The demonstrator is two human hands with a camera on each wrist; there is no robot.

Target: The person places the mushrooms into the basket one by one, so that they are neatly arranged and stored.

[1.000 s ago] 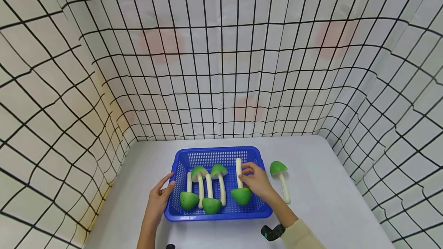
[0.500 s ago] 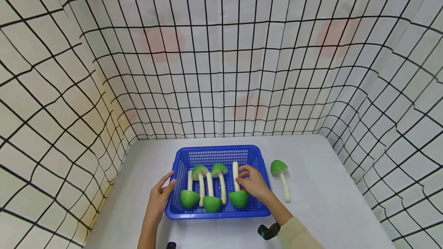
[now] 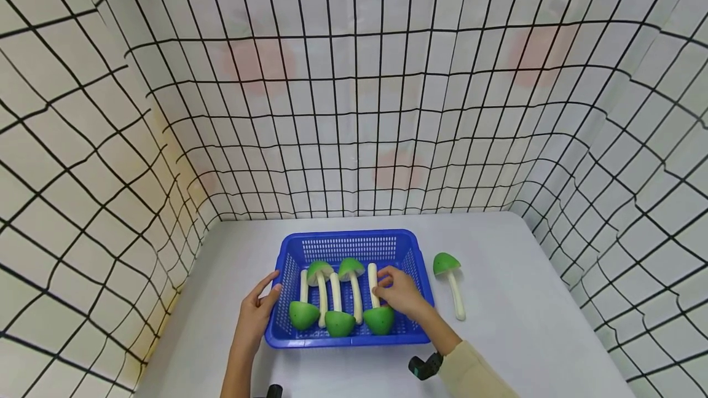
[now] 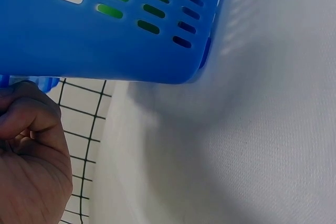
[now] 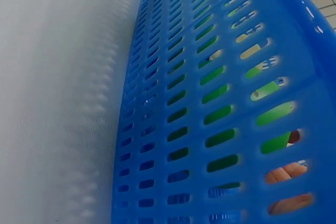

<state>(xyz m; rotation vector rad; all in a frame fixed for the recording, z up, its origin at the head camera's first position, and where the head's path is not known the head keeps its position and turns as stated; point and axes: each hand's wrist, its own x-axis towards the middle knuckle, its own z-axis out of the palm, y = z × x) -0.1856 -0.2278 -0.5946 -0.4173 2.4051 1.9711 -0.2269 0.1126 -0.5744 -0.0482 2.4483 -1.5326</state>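
Observation:
A blue plastic basket [image 3: 348,343] holds several toy mushrooms with green caps and white stems, lying side by side in alternating directions. Inside its right half, my right hand [image 3: 402,293] pinches the stem of the rightmost mushroom [image 3: 378,321], whose cap points toward me. Through the slots in the right wrist view, parts of my fingers [image 5: 286,172] show. My left hand [image 3: 257,312] holds the basket's left rim with thumb and forefinger; in the left wrist view its other fingers [image 4: 37,116] are curled. Another mushroom [image 3: 455,293] lies on the table, right of the basket.
The white table [image 3: 514,324] is enclosed by white walls with a black grid [image 3: 354,109] at the back and both sides. A black wrist device [image 3: 424,366] sits by the right sleeve [image 3: 472,373]. Another black piece [image 3: 274,391] shows near the left wrist.
My right hand has moved left and down with the pinched mushroom, bringing it closer to the others in the basket. The left hand has stayed at the rim.

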